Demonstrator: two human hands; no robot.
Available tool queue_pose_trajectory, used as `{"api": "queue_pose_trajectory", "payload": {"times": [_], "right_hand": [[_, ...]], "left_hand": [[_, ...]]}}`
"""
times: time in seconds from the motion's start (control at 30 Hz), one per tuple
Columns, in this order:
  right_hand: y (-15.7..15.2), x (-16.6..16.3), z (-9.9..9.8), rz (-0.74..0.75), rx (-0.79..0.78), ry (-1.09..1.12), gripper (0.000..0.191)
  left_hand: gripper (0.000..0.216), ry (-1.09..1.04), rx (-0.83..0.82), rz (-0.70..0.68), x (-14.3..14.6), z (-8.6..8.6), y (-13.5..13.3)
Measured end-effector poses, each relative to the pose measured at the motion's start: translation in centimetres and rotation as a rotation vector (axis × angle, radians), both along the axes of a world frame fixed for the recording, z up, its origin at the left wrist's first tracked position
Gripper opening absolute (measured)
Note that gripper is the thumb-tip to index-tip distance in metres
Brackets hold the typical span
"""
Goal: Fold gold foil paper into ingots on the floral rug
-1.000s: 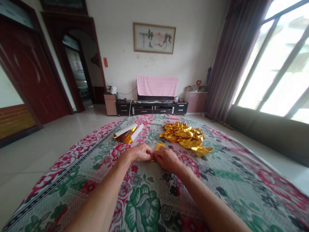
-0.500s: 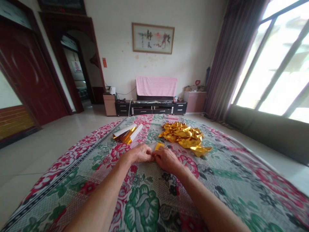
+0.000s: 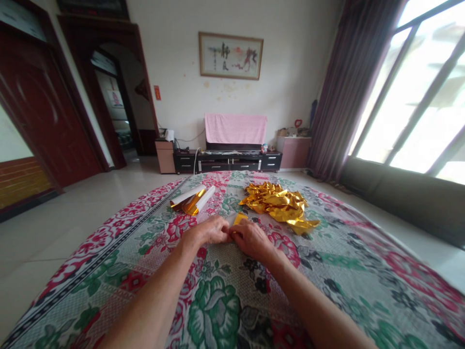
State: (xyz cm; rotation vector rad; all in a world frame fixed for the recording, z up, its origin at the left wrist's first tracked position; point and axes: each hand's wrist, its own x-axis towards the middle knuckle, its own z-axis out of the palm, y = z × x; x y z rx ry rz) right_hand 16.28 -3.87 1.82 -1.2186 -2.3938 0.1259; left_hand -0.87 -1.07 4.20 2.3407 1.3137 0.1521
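Low over the flowered tablecloth (image 3: pixel 214 305), my left hand (image 3: pixel 215 230) and my right hand (image 3: pixel 250 237) meet with fingers closed. Between them is a small sheet of gold foil paper (image 3: pixel 239 218), its gold side and a pale part showing beyond the fingers. Most of the sheet is hidden by my hands. Beyond my right hand lies a heap of folded gold foil pieces (image 3: pixel 276 199). Curled sheets of gold foil paper with white backs (image 3: pixel 192 199) rest beyond my left hand.
Past the table's far edge stands a low black TV cabinet (image 3: pixel 228 161), with a pink cloth (image 3: pixel 236 128) draped over what stands on it. Purple curtains (image 3: pixel 348 92) hang by the window at right. A dark red door (image 3: pixel 47 102) is at left.
Hardly anything differs. Both hands stay together on the gold foil paper, and the camera view has shifted very slightly.
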Motion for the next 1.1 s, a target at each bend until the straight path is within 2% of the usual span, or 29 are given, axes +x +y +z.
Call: {"api": "queue_pose_trajectory", "payload": {"times": [0.17, 0.4, 0.87, 1.1], "right_hand": [[-0.3, 0.2, -0.4, -0.017, 0.041, 0.046, 0.024], [-0.1, 0.4, -1.0, -0.009, 0.021, 0.124, 0.021], [1.8, 1.1, -0.6, 0.085, -0.162, 0.169, 0.026], [1.9, 1.5, -0.2, 0.112, -0.180, 0.191, 0.026]], "left_hand": [[0.018, -0.006, -0.005, -0.007, 0.1, 0.4, -0.4], [0.022, -0.013, -0.002, 0.005, 0.0, 0.2, -0.3], [0.020, -0.008, 0.025, -0.037, 0.0, -0.2, 0.0], [0.018, -0.024, 0.055, -0.009, -0.1, -0.2, -0.2]]}}
